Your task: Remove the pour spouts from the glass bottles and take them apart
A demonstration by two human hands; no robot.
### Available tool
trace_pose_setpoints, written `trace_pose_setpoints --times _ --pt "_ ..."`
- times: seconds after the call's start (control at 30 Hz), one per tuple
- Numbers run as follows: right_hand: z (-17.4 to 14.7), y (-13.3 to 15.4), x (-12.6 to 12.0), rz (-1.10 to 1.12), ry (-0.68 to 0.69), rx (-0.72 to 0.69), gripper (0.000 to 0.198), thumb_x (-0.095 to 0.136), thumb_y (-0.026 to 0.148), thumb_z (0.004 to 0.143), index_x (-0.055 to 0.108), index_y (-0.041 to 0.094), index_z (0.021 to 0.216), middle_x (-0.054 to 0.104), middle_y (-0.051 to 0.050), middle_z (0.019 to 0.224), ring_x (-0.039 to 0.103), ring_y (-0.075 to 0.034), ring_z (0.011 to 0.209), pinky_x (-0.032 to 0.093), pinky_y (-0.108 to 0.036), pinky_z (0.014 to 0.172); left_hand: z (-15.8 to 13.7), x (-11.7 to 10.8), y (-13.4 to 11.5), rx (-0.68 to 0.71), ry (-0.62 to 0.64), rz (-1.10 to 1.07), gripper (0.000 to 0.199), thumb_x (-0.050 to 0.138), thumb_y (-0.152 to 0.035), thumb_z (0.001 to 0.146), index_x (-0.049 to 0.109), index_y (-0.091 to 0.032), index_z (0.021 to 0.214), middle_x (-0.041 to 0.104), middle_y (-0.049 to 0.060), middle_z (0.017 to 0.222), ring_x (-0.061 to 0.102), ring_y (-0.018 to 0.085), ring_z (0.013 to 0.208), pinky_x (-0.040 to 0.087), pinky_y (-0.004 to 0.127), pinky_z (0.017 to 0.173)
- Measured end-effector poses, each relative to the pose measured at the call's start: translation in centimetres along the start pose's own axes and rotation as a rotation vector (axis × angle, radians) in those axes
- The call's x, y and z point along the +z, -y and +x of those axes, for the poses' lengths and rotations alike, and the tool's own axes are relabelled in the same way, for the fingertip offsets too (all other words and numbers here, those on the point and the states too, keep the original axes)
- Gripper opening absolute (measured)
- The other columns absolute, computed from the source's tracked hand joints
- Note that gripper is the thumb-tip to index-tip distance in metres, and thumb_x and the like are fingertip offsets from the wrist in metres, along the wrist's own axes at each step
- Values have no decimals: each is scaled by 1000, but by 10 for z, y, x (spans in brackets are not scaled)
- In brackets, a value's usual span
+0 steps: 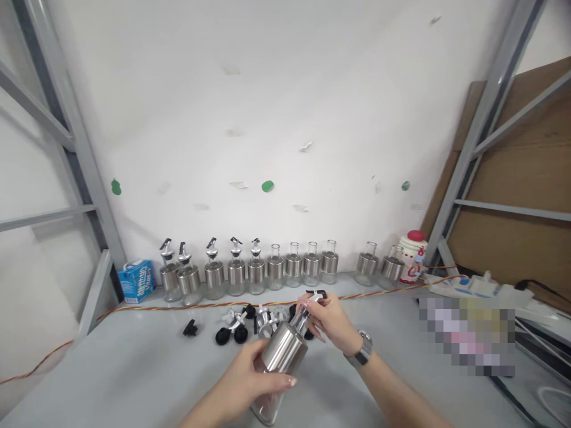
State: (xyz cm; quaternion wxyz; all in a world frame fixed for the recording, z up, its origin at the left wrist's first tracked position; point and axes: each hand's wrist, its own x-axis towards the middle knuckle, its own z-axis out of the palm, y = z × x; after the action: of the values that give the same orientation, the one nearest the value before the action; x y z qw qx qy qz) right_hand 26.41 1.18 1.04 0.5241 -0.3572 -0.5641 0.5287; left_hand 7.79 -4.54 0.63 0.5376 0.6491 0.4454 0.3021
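Observation:
My left hand (254,374) is wrapped round the lower body of an oil bottle (284,348), glass with a steel sleeve, which tilts with its neck up and to the right. At the neck, the fingers of my right hand (330,318) close on a silver pour spout (316,297) with a black flap, which sits at the bottle's mouth. Whether the spout is fully seated cannot be seen behind the fingers. Just behind the bottle lies a pile of loose spouts (267,324) with black stoppers, partly hidden by the bottle and my right hand.
Along the wall stand several bottles with spouts (236,270) and several open-necked bottles (312,264). A blue carton (137,280) is at the left end, a white jar with a red lid (413,258) at the right. A twisted wire (187,307) crosses the table; a black piece (190,327) lies left.

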Motion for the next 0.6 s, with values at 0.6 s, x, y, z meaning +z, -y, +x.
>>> trace_pose_setpoints --times 0.6 --pt "4 -8 16 128 -218 246 41 66 46 62 34 21 60 19 15 36 15 -2 31 13 -16 30 6 0 12 78 -464 746 48 61 -35 63 53 -23 109 62 5 96 57 23 87 43 29 71"
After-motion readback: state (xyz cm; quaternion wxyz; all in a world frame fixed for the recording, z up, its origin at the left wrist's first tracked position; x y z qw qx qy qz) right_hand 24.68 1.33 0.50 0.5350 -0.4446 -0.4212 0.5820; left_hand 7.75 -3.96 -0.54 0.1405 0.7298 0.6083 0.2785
